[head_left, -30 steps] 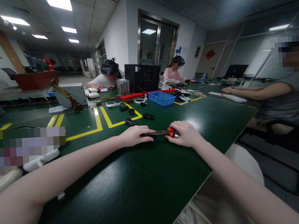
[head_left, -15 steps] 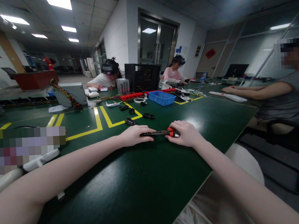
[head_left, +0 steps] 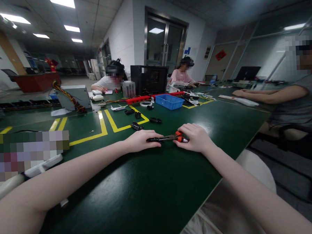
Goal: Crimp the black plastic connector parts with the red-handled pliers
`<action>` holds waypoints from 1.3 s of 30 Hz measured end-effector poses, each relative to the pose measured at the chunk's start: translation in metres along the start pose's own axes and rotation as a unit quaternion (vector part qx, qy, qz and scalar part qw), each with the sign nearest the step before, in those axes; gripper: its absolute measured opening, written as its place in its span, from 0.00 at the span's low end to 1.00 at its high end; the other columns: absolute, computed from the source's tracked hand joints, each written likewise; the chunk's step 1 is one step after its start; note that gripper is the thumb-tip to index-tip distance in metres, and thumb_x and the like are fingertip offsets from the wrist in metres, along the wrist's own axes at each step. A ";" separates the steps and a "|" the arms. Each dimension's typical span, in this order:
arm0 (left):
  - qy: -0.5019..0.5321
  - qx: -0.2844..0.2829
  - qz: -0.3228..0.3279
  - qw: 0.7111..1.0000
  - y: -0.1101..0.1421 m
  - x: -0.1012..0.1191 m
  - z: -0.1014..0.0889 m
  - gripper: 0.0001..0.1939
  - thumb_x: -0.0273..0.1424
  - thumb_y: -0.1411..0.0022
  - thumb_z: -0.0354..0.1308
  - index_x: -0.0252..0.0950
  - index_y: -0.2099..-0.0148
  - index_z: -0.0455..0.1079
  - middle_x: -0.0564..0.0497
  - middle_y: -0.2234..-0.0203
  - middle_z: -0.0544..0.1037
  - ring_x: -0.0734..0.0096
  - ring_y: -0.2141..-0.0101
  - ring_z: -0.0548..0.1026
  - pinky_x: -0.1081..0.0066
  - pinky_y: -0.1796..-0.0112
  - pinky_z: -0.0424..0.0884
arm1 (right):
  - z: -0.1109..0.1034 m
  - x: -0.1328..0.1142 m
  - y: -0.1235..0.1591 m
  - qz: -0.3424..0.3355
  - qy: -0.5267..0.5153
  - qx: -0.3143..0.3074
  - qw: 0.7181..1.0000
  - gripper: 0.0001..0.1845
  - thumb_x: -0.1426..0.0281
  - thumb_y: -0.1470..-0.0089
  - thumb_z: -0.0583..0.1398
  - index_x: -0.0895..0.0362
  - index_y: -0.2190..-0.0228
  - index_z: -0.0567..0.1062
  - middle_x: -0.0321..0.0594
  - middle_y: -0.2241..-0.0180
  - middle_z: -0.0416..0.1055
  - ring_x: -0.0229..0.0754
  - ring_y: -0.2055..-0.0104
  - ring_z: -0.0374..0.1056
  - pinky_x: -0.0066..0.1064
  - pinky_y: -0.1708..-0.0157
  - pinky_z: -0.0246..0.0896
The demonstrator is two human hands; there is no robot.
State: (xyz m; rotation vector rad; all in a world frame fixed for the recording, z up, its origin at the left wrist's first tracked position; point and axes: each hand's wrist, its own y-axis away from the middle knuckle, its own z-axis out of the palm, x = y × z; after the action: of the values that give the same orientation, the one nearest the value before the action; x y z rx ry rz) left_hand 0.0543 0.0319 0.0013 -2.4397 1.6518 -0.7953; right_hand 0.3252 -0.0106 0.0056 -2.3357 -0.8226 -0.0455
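Red-handled pliers lie in the right hand, fingers curled closed round the grips, jaws pointing at the left hand. Left fingers pinched on a small black part. Both held low over the near half of a dark green surface, glossy, catching ceiling light.

Yellow tape marks out bays; loose black pieces sit in and beside one. Beyond: blue bin, red strip, metal box with cable bundle, black computer case. Room: white walls, metal-framed glass doors, ceiling panels lit. Three other people at the surface, one in a pink top.

Hard to read: whether the jaws grip the black part, and its shape, mostly under the fingers. Lower left pixelated; person at right cut by the frame edge.
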 end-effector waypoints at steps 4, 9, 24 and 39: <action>0.014 0.008 -0.013 1.000 0.001 -0.001 0.002 0.17 0.38 0.36 0.58 0.38 0.48 0.69 0.49 0.57 0.77 0.66 0.58 0.75 0.71 0.58 0.68 | 0.000 0.002 0.000 0.000 0.000 0.027 1.000 0.16 0.56 0.49 0.60 0.57 0.67 0.70 0.42 0.68 0.72 0.44 0.67 0.66 0.35 0.67 0.56; 0.008 0.010 -0.008 1.000 0.001 -0.006 0.003 0.15 0.39 0.37 0.58 0.38 0.51 0.69 0.49 0.57 0.77 0.66 0.57 0.75 0.69 0.57 0.68 | 0.000 0.004 0.001 0.019 -0.010 0.040 0.999 0.16 0.55 0.48 0.59 0.56 0.67 0.70 0.42 0.68 0.72 0.44 0.66 0.67 0.35 0.66 0.57; -0.006 -0.003 0.080 0.997 -0.003 -0.008 0.003 0.14 0.26 0.36 0.53 0.38 0.49 0.72 0.46 0.55 0.76 0.65 0.53 0.72 0.65 0.50 0.65 | 0.000 0.004 0.001 0.030 -0.012 -0.008 0.999 0.18 0.54 0.48 0.58 0.56 0.67 0.71 0.44 0.67 0.72 0.45 0.65 0.67 0.35 0.65 0.57; -0.025 0.009 0.057 0.998 -0.001 -0.010 0.004 0.12 0.41 0.42 0.63 0.40 0.59 0.75 0.50 0.57 0.77 0.64 0.52 0.72 0.60 0.44 0.52 | 0.000 0.002 0.002 0.016 -0.053 -0.035 0.998 0.16 0.56 0.49 0.60 0.56 0.66 0.72 0.43 0.66 0.73 0.45 0.65 0.68 0.35 0.64 0.58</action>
State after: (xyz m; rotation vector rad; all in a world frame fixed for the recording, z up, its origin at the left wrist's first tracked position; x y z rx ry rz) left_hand 0.0544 0.0405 -0.0051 -2.3105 1.7389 -0.7234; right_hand 0.3276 -0.0103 0.0051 -2.4331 -0.8472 0.0643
